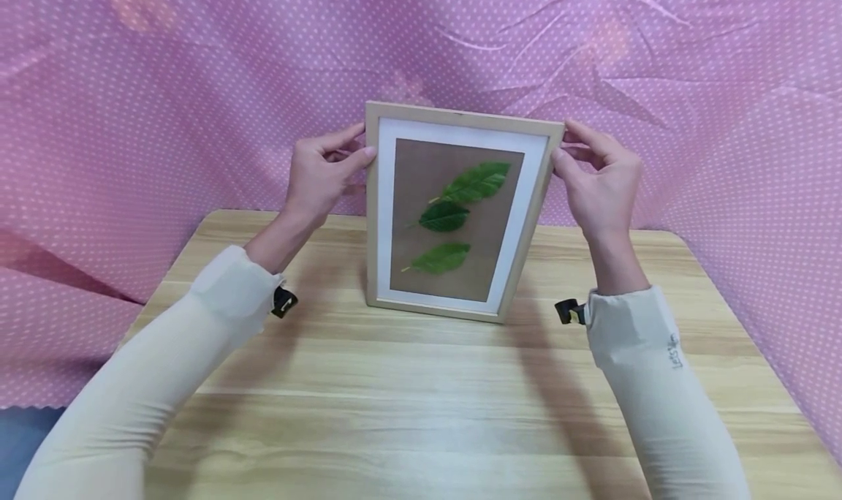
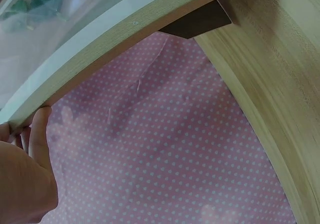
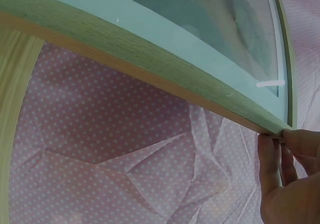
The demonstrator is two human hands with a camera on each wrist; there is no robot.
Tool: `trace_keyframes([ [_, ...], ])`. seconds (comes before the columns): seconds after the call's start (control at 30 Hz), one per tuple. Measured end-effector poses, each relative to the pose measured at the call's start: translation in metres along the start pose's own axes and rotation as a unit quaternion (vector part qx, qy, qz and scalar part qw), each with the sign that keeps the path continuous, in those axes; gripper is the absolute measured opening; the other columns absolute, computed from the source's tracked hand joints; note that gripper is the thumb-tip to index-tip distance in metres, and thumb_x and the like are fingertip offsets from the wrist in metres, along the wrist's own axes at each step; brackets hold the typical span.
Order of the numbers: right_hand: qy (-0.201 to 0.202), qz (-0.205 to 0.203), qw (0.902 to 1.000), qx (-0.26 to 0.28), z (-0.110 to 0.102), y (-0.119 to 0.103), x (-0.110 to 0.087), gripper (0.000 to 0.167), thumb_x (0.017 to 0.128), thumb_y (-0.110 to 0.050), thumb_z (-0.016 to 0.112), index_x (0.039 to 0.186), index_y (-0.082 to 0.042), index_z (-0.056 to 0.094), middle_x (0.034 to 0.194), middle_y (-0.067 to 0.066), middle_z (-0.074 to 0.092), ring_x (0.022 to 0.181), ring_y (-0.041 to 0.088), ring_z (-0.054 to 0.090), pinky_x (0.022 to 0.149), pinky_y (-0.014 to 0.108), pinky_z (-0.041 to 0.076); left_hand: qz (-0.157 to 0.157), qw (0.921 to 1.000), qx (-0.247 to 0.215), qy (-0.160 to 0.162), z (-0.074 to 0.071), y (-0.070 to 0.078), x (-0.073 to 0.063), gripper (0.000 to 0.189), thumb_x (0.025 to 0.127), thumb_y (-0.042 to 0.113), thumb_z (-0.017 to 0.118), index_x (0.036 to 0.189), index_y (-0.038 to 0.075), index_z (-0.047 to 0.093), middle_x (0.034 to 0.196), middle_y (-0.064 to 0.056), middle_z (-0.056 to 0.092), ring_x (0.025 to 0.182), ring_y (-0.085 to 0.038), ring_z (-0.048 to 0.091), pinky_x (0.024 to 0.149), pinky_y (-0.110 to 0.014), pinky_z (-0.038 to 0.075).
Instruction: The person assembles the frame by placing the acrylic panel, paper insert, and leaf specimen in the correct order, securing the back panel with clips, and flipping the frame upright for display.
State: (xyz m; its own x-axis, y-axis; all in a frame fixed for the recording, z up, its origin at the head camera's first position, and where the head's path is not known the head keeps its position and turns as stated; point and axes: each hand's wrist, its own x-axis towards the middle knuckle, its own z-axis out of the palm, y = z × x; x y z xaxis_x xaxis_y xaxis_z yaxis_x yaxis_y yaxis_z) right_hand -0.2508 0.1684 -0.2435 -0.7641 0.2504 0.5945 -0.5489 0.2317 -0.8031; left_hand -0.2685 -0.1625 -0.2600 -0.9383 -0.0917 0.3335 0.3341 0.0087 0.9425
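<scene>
A picture frame [image 1: 458,218] with a light wooden border, a white mat and several green leaves stands upright on the table, its bottom edge on the wood. My left hand [image 1: 321,175] pinches its upper left side, thumb in front and fingers behind. On the opposite upper corner, my right hand [image 1: 604,178] holds the border between thumb and fingers. The right wrist view shows those fingertips [image 3: 270,149] at the frame's corner. In the left wrist view a dark brown flap [image 2: 197,21] juts out behind the frame; the rest of its back is hidden.
The light wood-grain table [image 1: 408,398] has rounded far corners. Pink dotted cloth [image 1: 263,69] hangs behind it and along both sides, with creases at the back right. Black wrist mounts [image 1: 284,302] stick out from the cream sleeves [image 1: 191,339].
</scene>
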Motion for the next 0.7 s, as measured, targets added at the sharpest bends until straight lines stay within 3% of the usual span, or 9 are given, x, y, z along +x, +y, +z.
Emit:
trace_keyframes([
  [0.23,-0.019,0.044,0.9988,0.010,0.003,0.004,0.009,0.037,0.086,0.014,0.067,0.120,0.002,0.072,0.103,0.007,0.068,0.089,0.016,0.068,0.074,0.022,0.064,0.005,0.9999,0.015,0.001,0.000,-0.002,0.000,0.041,0.089,0.003,0.077,0.128,0.004,0.067,0.096,-0.007,0.066,0.080,-0.012,0.067,0.059,-0.032,0.064],
  [0.7,-0.043,0.061,0.9969,-0.026,0.003,0.013,0.020,0.037,0.090,0.009,0.067,0.125,0.000,0.070,0.108,0.007,0.067,0.095,0.017,0.067,0.077,0.022,0.063,-0.008,0.9993,0.037,0.000,0.005,-0.009,0.006,0.042,0.091,0.007,0.077,0.131,0.006,0.066,0.097,-0.007,0.067,0.078,-0.012,0.066,0.058,-0.033,0.064],
])
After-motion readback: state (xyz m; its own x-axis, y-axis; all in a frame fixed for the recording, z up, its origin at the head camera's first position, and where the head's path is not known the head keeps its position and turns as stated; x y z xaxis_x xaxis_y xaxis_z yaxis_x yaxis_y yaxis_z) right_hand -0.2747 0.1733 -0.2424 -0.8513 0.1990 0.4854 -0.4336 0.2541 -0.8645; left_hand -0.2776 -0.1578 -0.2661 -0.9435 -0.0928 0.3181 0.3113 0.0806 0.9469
